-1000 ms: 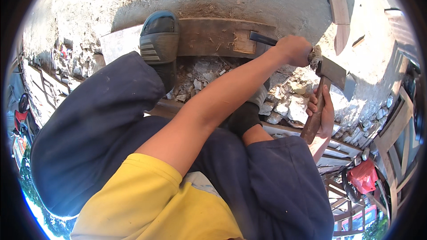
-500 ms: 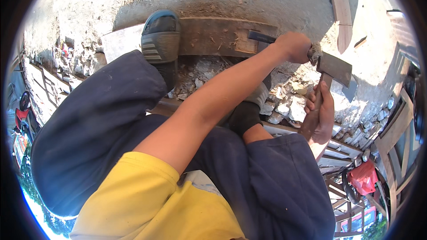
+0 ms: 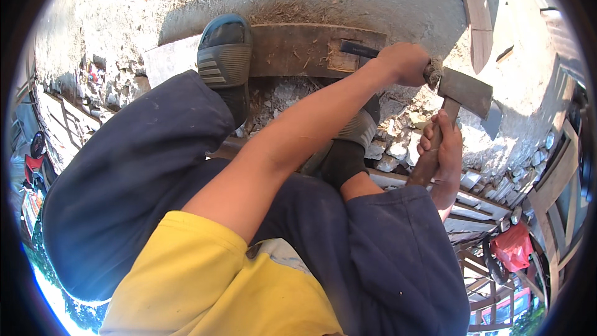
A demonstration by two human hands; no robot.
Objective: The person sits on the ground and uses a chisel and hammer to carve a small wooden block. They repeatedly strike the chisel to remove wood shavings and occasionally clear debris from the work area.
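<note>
So I'm standing right by this one. Left hand (image 3: 405,64) has its fingers wrapped tight round the handle of a chisel (image 3: 359,49), near the right end of the plank (image 3: 283,53). Right hand (image 3: 445,146) is gripping the hammer (image 3: 466,93) partway up its handle, off past the plank's right end. The hammer head is right at the chisel's frayed butt; can't tell if they're actually touching.

The chisel blade leans low over the pale notch (image 3: 343,61) cut in the plank, near its right end. Can't make out whether the edge is biting.

My two cents: eyes on the edge, square up that hammer face to the butt, and go for short taps. Low angle suits thin shavings imo; tip it up if you want depth. That mushy butt could make a hit skid onto the knuckles, so grip lower.

One sandal (image 3: 211,62) is on the plank left of the notch, which should help pin it. Rubble (image 3: 388,150) on the plank's near side, so I'd check it doesn't rock.
</note>
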